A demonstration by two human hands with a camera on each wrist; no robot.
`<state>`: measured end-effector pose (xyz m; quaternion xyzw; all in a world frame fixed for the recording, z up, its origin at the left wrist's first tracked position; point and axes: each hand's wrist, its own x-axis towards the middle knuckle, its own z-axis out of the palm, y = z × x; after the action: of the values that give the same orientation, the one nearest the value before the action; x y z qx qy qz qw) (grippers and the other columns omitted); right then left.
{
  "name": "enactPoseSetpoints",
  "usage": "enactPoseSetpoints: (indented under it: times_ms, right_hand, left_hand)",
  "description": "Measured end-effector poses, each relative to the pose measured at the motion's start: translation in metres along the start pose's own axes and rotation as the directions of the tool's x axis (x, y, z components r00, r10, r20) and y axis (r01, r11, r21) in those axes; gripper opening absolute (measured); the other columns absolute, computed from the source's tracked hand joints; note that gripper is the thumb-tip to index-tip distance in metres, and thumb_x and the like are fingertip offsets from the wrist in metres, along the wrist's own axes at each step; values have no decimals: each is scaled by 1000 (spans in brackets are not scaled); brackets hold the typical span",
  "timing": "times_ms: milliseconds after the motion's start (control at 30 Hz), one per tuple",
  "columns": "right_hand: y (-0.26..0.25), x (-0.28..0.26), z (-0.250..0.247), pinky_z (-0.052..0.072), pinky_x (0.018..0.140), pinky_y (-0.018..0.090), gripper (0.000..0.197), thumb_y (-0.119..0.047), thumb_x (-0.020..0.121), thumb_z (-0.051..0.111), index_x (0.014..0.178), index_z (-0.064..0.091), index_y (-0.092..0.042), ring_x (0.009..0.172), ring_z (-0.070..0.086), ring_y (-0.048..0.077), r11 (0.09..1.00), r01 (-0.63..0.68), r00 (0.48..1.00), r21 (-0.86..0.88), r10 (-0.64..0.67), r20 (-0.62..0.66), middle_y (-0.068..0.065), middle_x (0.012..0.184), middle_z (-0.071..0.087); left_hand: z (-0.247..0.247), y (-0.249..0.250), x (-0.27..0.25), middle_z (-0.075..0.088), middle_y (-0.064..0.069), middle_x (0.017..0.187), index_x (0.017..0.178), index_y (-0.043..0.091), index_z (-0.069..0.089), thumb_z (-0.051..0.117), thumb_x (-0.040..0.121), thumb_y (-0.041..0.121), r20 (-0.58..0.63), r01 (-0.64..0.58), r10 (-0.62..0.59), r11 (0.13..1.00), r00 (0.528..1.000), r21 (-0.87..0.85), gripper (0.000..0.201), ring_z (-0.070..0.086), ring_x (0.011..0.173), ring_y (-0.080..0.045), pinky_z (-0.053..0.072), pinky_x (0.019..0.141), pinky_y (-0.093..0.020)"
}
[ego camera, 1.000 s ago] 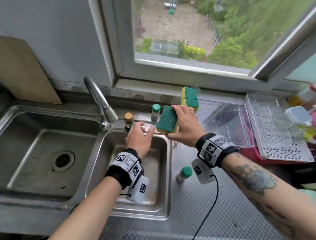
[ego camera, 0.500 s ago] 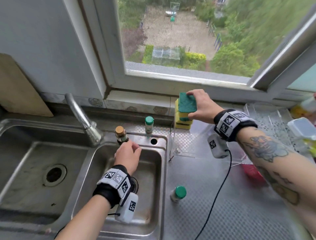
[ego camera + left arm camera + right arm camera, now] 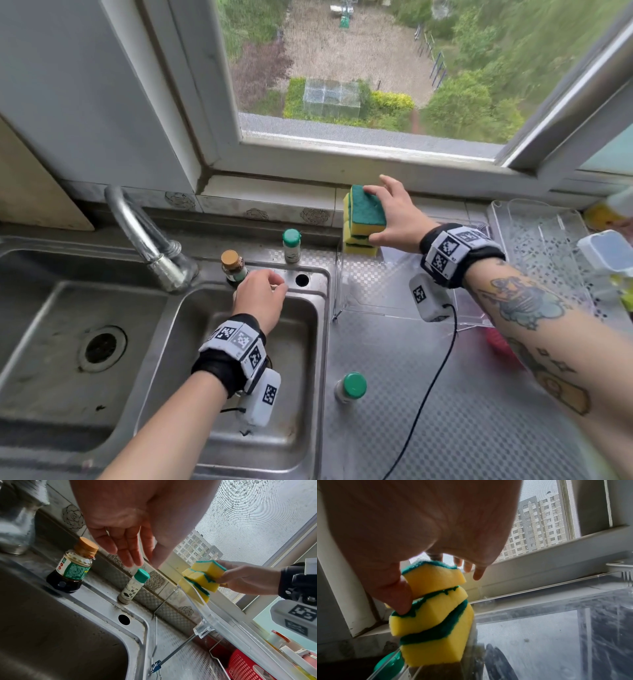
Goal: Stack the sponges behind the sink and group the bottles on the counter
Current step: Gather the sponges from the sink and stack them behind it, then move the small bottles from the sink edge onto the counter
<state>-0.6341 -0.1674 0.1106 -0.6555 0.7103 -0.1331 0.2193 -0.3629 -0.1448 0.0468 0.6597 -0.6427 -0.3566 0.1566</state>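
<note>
Three yellow sponges with green scouring tops form a stack (image 3: 362,222) (image 3: 200,580) (image 3: 433,615) against the window ledge, right of the sink. My right hand (image 3: 383,214) (image 3: 436,568) holds the top sponge, thumb on its near side and fingers over its far edge. A dark sauce bottle (image 3: 233,269) (image 3: 72,568) with a tan cap and a white green-capped bottle (image 3: 292,245) (image 3: 133,586) stand on the rim behind the sink. Another green-capped bottle (image 3: 350,387) stands alone on the counter. My left hand (image 3: 263,289) (image 3: 130,550) hovers by the sauce bottle, fingers relaxed and holding nothing.
A steel faucet (image 3: 147,240) rises between the two sink basins (image 3: 51,342). A clear plastic tray (image 3: 394,294) lies beside the sponges, with a dish drainer (image 3: 541,246) and a red basket (image 3: 503,346) further right. A black cable (image 3: 435,370) trails over the counter.
My right hand carried the sponge from above the sink rim back and to the right, onto the other sponges. My left hand stayed near the sauce bottle.
</note>
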Motion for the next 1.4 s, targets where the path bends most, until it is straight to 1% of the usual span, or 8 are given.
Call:
enactPoseSetpoints:
  times_ms: [233, 467, 667, 900, 1000, 1200, 1267, 1400]
  right_hand:
    - [-5, -7, -1, 18, 115, 42, 102, -22, 64, 80, 145, 18, -20, 140, 10, 26, 1000, -3, 1000, 14, 4, -20, 10, 153, 7]
    - [-7, -13, 2, 13, 116, 45, 103, -27, 65, 79, 146, 17, -19, 140, 6, 27, 999, -16, 997, -46, 13, -73, 13, 154, 8]
    - [-16, -28, 5, 12, 115, 51, 100, -34, 66, 79, 145, 20, -18, 140, 5, 28, 997, -11, 989, -77, -1, -151, 13, 153, 11]
    - [-33, -63, 21, 19, 110, 50, 83, -35, 68, 72, 138, 31, -19, 132, 20, 29, 995, 55, 944, -78, -77, -320, 12, 142, 25]
    - [-41, -83, 38, 29, 106, 50, 74, -36, 69, 67, 133, 37, -17, 123, 30, 28, 995, 89, 928, -38, -97, -359, 12, 131, 33]
    - [-44, -131, 91, 39, 95, 41, 53, -33, 71, 62, 117, 48, -11, 105, 42, 28, 983, 177, 935, -47, -183, -304, 15, 111, 44]
    - [-41, -147, 107, 39, 95, 36, 50, -35, 73, 60, 116, 49, -12, 103, 44, 25, 985, 170, 952, -13, -168, -254, 12, 110, 46]
    - [-31, -169, 136, 40, 95, 36, 51, -42, 76, 60, 115, 49, -12, 103, 46, 24, 994, 99, 984, 55, -89, -155, 9, 111, 48]
  left_hand:
    - [2, -1, 2, 69, -3, 99, 82, 21, 60, 62, 84, 25, -1, -4, 4, 1000, 1000, 2, 5, 62, 98, -26, 48, 93, -39]
    - [2, -8, 1, 67, -3, 102, 93, 17, 63, 61, 86, 26, 5, -16, 16, 1000, 1000, 9, 12, 60, 101, -26, 46, 96, -39]
    - [-1, -17, 1, 67, -4, 104, 95, 16, 64, 62, 85, 25, -2, -17, 17, 1000, 1000, 9, 14, 60, 103, -27, 46, 96, -40]
    - [-1, -20, -2, 65, -6, 109, 100, 15, 62, 62, 84, 23, 5, -35, 35, 999, 999, 5, 18, 59, 106, -28, 45, 98, -42]
    - [-2, -26, 2, 56, -9, 119, 109, 15, 59, 64, 82, 21, -25, -30, 30, 999, 999, 25, 28, 53, 115, -29, 41, 103, -43]
    - [-6, -47, 30, 35, -14, 130, 120, 17, 49, 67, 70, 12, -150, -34, 46, 996, 988, 79, 54, 43, 119, -35, 37, 108, -43]
    - [-11, -53, 43, 30, -16, 137, 126, 19, 47, 68, 71, 9, -168, -60, 77, 993, 983, 106, 60, 39, 124, -35, 36, 109, -41]
    - [-16, -63, 67, 17, -15, 150, 136, 26, 42, 70, 75, 7, -134, -51, 68, 991, 989, 126, 69, 42, 129, -38, 35, 112, -39]
